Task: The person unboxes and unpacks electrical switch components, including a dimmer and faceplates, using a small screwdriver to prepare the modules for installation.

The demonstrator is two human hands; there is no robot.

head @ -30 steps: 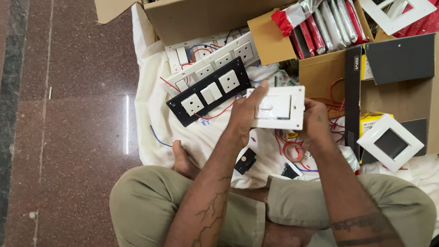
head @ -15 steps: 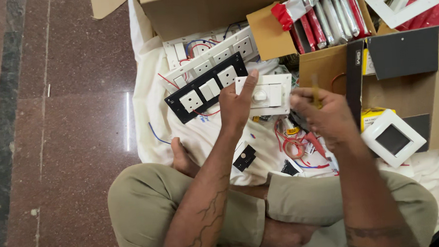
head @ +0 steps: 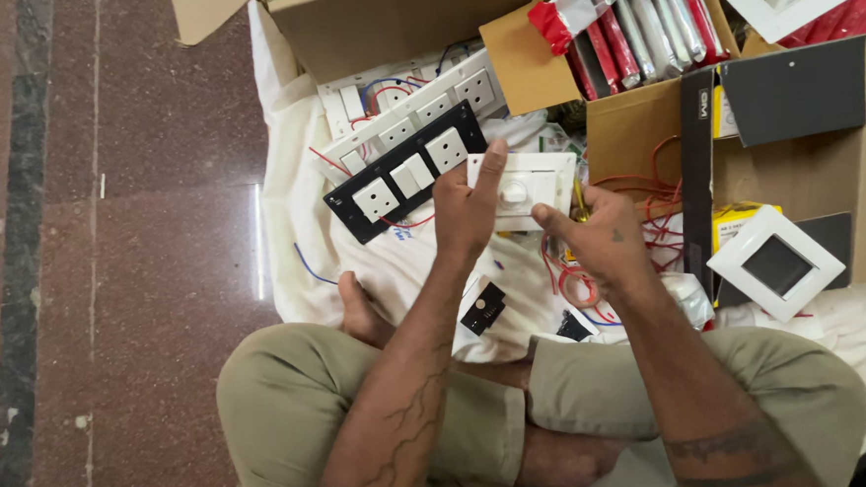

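Squarely between both hands' fingers (head: 496, 163): white switch plate (head: 538, 181).

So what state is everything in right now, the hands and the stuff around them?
Left hand: gripping the white switch plate.
Right hand: touching that plate's lower edge.
Black switch panel: lying flat on white cloth.
Cardboard boxes: open.
White square frame: lying loose.

Smooth white plastic switch plate (head: 527, 189), glossy stone floor (head: 127, 240)
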